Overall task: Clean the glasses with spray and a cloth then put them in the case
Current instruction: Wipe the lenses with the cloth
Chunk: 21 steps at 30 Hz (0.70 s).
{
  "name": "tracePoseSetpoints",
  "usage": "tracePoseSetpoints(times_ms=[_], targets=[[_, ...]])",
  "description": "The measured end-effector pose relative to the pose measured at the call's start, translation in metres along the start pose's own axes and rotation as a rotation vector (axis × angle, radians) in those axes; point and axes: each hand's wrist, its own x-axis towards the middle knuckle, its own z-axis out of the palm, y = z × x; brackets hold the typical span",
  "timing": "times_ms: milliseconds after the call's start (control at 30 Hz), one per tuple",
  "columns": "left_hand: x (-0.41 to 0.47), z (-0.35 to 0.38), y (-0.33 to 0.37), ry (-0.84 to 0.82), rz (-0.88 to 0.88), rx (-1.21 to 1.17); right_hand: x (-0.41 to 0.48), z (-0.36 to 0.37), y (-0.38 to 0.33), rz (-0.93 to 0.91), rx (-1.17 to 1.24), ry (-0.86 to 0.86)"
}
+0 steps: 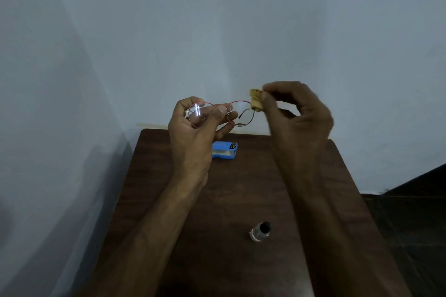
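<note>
My left hand holds thin red-rimmed glasses up above the table, with thumb and fingers pinched around the left lens and the bridge. My right hand grips a small bunched yellow cloth and presses it against the outer edge of the right lens. A blue glasses case lies on the far part of the dark wooden table, below the glasses; my left hand hides part of it. A small spray bottle with a dark cap lies near the table's middle, between my forearms.
The table stands against a pale wall, close to a corner on the left. To the right of it runs a dark floor. A pale strip shows along the wall just behind the table's far edge.
</note>
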Motion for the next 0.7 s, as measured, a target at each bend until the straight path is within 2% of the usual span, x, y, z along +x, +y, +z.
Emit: tracePoseSetpoints(times_ms=[100, 233, 400, 567, 700], targets=[[-0.006, 0.006, -0.001, 0.015, 0.032, 0.012, -0.016, 0.017, -0.002, -0.258, -0.269, 0.009], [-0.008, 0.009, 0.004, 0.1, 0.065, 0.036, -0.043, 0.021, -0.003, -0.374, -0.398, -0.089], [-0.014, 0.013, 0.006, 0.089, 0.076, 0.017, -0.023, 0.011, -0.001, -0.335, -0.394, 0.027], [-0.011, 0.016, 0.004, 0.161, 0.084, 0.043, -0.039, 0.019, -0.01, -0.359, -0.329, -0.133], [-0.016, 0.02, 0.005, 0.114, 0.071, -0.048, -0.026, 0.009, 0.001, -0.278, -0.286, 0.025]])
